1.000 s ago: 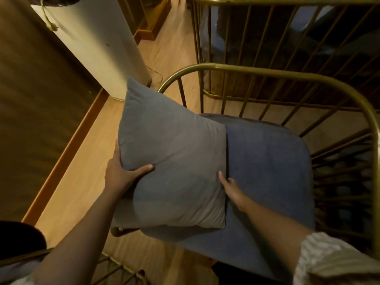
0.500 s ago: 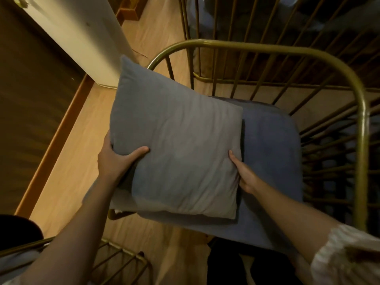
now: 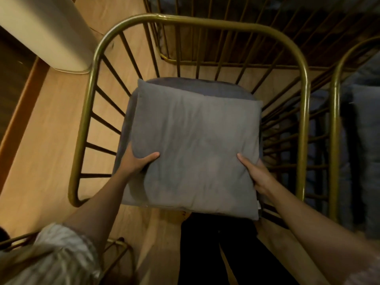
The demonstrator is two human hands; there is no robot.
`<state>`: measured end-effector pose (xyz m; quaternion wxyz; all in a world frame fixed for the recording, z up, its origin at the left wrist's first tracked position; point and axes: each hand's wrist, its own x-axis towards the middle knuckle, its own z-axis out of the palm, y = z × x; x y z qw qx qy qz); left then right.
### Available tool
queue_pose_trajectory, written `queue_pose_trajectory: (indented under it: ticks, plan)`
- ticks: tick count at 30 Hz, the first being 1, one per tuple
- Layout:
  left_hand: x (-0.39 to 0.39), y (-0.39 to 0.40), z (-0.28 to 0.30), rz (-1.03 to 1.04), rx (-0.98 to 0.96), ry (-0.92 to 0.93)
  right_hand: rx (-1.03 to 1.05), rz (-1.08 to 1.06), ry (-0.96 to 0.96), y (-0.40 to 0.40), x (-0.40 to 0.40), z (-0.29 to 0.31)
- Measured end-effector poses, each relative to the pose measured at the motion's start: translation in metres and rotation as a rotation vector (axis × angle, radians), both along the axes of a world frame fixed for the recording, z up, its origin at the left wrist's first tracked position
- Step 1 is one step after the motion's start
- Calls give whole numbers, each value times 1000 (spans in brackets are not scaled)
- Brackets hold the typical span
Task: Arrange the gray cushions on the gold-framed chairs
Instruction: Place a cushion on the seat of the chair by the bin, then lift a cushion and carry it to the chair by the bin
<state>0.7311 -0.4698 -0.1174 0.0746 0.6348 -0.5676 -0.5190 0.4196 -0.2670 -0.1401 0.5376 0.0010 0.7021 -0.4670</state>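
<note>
Stage: placing, by my reading; one gray cushion (image 3: 197, 145) is over its chair but not yet let go.
Left hand (image 3: 136, 161): clamped on the cushion's left edge, thumb on top, fingers hidden beneath.
Right hand (image 3: 257, 173): gripping the right edge the same way, thumb on the top face, the other fingers out of sight under the fabric.
Cushion position: between both hands, lying roughly flat and square over the darker seat pad (image 3: 197, 86), whose far edge shows just beyond the cushion.
Contact: I cannot tell whether the cushion rests fully on the seat or is held just above it.
Chair: the gold-framed chair (image 3: 205, 20) curves around beyond and to both sides of the hands, its dark spindles fanning down toward the seat.
Done so far: this cushion looks lined up with its seat.
Left to do: release, perhaps prop it against the back; other chairs probably remain.
Right of the right hand: a second gold frame (image 3: 335, 120) with gray upholstery behind it, blurred.
Beyond the chair: another railed gold frame (image 3: 205, 64).
Beyond the left hand: a cream-coloured unit (image 3: 47, 31) standing on the wooden floor (image 3: 41, 140).
Obstructions: nothing lies on the seat that I can see; the frame's side rails sit close to both hands.
</note>
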Motion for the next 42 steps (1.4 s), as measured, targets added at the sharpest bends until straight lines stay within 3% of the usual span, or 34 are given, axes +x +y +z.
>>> queue_pose_trajectory:
  ticks: [3, 10, 14, 17, 20, 24, 29, 36, 42]
  plan:
    - [-1, 1, -14, -29, 111, -43, 32, -1, -22, 12, 4, -8]
    - [5, 1, -36, 4, 161, -65, 97, 147, -68, 6, 12, -24]
    - [-7, 15, -30, 144, 135, 39, 146, 171, 122, 3, 8, -15]
    - [-43, 35, -7, 419, 59, 178, 50, 222, 337, -3, 3, 6]
    - [-108, 62, 20, 507, -6, 362, -35, 200, 439, -1, -15, 39]
    - [-213, 111, 56, 302, -38, 389, -74, 91, 557, 29, -61, 81]
    - [-318, 175, 92, 28, 27, 403, -74, -12, 771, 122, -146, 122]
    - [-446, 267, 102, -191, 32, 347, 269, -92, 1134, 289, -297, 138]
    - [-531, 327, 98, -209, 152, 341, 424, -128, 996, 375, -402, 132]
